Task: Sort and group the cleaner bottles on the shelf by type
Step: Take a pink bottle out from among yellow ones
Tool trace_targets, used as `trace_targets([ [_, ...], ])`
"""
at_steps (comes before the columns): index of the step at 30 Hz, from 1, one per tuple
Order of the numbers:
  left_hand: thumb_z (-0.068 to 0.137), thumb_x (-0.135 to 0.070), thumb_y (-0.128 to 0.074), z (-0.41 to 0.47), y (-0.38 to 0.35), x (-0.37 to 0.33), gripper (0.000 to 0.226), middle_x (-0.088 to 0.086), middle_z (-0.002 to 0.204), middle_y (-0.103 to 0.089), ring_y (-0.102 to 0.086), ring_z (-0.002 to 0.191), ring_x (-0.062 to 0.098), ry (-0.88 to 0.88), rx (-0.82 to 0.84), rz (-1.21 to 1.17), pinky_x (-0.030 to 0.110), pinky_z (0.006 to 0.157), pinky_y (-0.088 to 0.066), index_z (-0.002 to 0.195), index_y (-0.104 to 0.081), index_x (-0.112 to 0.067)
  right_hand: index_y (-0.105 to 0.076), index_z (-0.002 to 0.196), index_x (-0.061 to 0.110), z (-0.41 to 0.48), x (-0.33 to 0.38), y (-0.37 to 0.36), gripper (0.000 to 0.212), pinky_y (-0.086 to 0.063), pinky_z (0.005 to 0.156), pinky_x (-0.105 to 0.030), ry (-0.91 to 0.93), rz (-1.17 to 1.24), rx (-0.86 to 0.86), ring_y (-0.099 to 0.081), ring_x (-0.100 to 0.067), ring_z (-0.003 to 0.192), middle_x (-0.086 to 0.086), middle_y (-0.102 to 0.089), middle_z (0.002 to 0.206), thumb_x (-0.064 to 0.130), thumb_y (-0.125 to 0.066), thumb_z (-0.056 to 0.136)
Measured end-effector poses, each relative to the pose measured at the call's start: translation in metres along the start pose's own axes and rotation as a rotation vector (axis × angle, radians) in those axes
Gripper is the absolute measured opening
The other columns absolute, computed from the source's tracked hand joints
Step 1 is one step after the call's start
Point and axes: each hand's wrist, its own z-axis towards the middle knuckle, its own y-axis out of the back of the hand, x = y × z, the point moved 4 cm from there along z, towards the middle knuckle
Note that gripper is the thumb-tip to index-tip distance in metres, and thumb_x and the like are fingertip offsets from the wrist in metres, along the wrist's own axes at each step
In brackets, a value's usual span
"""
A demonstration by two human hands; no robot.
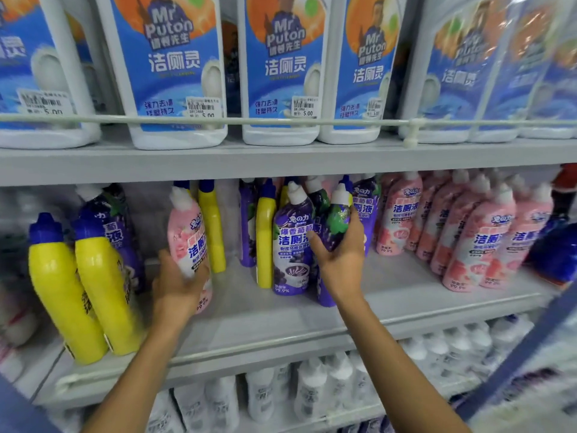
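Bottles occupied both hands: the left hand (179, 282) curled round a tilted pink bottle (187, 242) beside yellow bottles (84, 292), the right hand (340, 260) clamped on a purple bottle (335, 226) among its kind. On the shelf (281, 310), the pink group (468, 232) stood far right, so the pink one probably belonged there, set upright, label outward.

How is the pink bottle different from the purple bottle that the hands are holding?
The pink bottle is in the left hand, the purple bottle in the right hand. The pink bottle's top leans left; the purple bottle's leans right. The pink bottle is beside yellow bottles; the purple bottle is beside more purple bottles. Both have white caps.
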Motion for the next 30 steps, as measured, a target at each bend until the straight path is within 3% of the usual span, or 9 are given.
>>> trace_targets([
  [5,0.088,-0.012,-0.078,-0.02,0.001,-0.004,0.044,0.007,0.103,-0.054,-0.055,0.093,0.025,-0.04,0.007,-0.02,0.036,0.081,-0.045,0.121,-0.05,-0.003,-0.042,0.15,0.007,0.005,-0.008,0.007,0.068,-0.047,0.109,-0.029,0.014,-0.019,0.005,-0.059,-0.02,0.126,-0.007,-0.06,0.136,0.006,-0.074,0.09],
  [8,0.087,-0.013,-0.08,-0.026,-0.001,0.001,0.044,0.013,0.107,-0.064,-0.063,0.096,0.033,-0.078,0.025,-0.025,0.037,0.08,-0.048,0.118,-0.049,-0.006,-0.044,0.147,0.007,0.009,-0.012,0.021,0.066,-0.051,0.101,-0.02,-0.018,-0.053,0.041,-0.063,-0.018,0.115,-0.006,-0.064,0.13,0.003,-0.075,0.088],
  [11,0.086,-0.014,-0.081,-0.027,-0.003,0.006,0.048,0.016,0.117,-0.07,-0.068,0.103,0.037,-0.089,0.015,-0.029,0.039,0.082,-0.051,0.121,-0.05,-0.007,-0.045,0.146,0.006,0.014,-0.018,0.042,0.067,-0.045,0.089,-0.001,-0.031,-0.121,0.033,-0.063,-0.015,0.108,-0.005,-0.065,0.125,0.002,-0.077,0.087],
  [14,0.085,-0.016,-0.082,-0.029,-0.005,0.006,0.051,0.017,0.118,-0.07,-0.068,0.104,0.04,-0.112,-0.002,-0.011,0.045,0.084,-0.053,0.123,-0.05,-0.008,-0.046,0.143,0.009,0.024,-0.024,0.061,0.063,-0.041,0.081,0.004,-0.035,-0.161,0.041,-0.065,-0.006,0.099,-0.003,-0.067,0.119,0.005,-0.077,0.089],
  [16,0.085,-0.017,-0.082,-0.029,-0.006,0.007,0.052,0.019,0.118,-0.069,-0.068,0.104,0.042,-0.126,-0.001,-0.004,0.048,0.085,-0.054,0.124,-0.05,-0.008,-0.048,0.139,0.007,0.034,-0.032,0.07,0.057,-0.041,0.077,0.003,-0.051,-0.161,0.047,-0.062,0.014,0.092,0.004,-0.066,0.109,0.003,-0.076,0.09],
  [18,0.085,-0.018,-0.082,-0.028,-0.008,0.008,0.052,0.019,0.119,-0.069,-0.067,0.105,0.043,-0.128,0.0,-0.003,0.049,0.086,-0.054,0.125,-0.049,-0.008,-0.05,0.134,0.006,0.047,-0.04,0.076,0.05,-0.044,0.076,-0.001,-0.087,-0.175,0.052,-0.061,0.019,0.089,0.006,-0.066,0.106,0.007,-0.076,0.091],
  [23,0.085,-0.015,-0.083,-0.029,-0.01,0.007,0.053,0.023,0.119,-0.068,-0.066,0.105,0.045,-0.127,-0.008,0.002,0.048,0.084,-0.051,0.125,-0.05,-0.004,-0.047,0.132,0.006,0.077,-0.059,0.073,0.049,-0.055,0.095,-0.042,-0.234,-0.161,0.187,-0.064,-0.019,0.103,-0.002,-0.066,0.116,0.024,-0.074,0.095],
  [27,0.084,-0.015,-0.084,-0.03,-0.012,0.006,0.053,0.024,0.116,-0.069,-0.067,0.102,0.046,-0.126,0.0,0.009,0.047,0.082,-0.051,0.123,-0.05,-0.003,-0.039,0.144,0.009,0.085,-0.062,0.066,0.058,-0.052,0.103,-0.046,-0.274,-0.158,0.246,-0.061,-0.02,0.112,0.0,-0.063,0.124,0.027,-0.069,0.097],
  [30,0.085,-0.016,-0.083,-0.029,-0.012,0.006,0.054,0.023,0.117,-0.068,-0.067,0.101,0.045,-0.122,0.012,0.006,0.046,0.082,-0.052,0.124,-0.049,-0.003,-0.042,0.142,0.007,0.086,-0.067,0.065,0.059,-0.052,0.099,-0.042,-0.29,-0.181,0.225,-0.063,-0.024,0.113,-0.004,-0.065,0.125,0.032,-0.07,0.097],
])
